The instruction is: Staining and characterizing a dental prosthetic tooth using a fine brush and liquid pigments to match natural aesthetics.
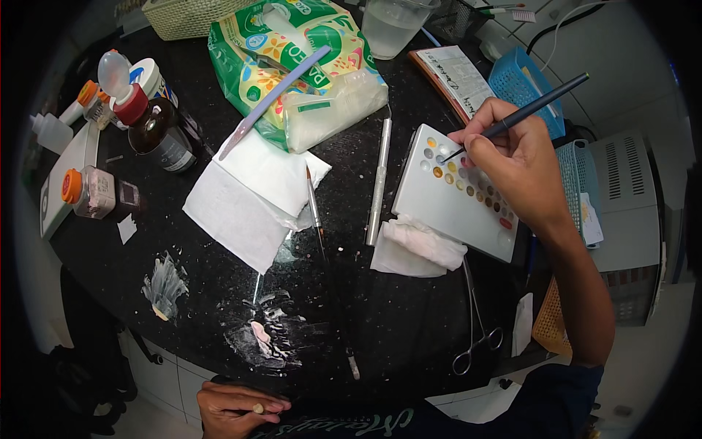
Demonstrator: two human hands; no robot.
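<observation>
My right hand [512, 154] grips a slim dark paintbrush [541, 100]. Its fine tip points down among the small round wells of a white palette [446, 214], which hold yellow, brown, grey and red colours. At the lower edge, my left hand [238, 408] pinches a small yellowish, tooth-like piece [257, 408] between its fingers. Below the palette lies a folded white tissue [420, 245]. A silver metal rod [379, 183] rests left of the palette. Another brush [314, 201] lies with its bristles by some white paper towels [241, 208].
A green tissue pack [292, 73] stands at the back, a purple stick [281, 95] across it. Bottles, including a brown one [161, 135], crowd the left. Scissor-handled forceps [474, 322] lie near the front right. White smears [267, 336] mark the black table. Blue baskets [523, 84] stand far right.
</observation>
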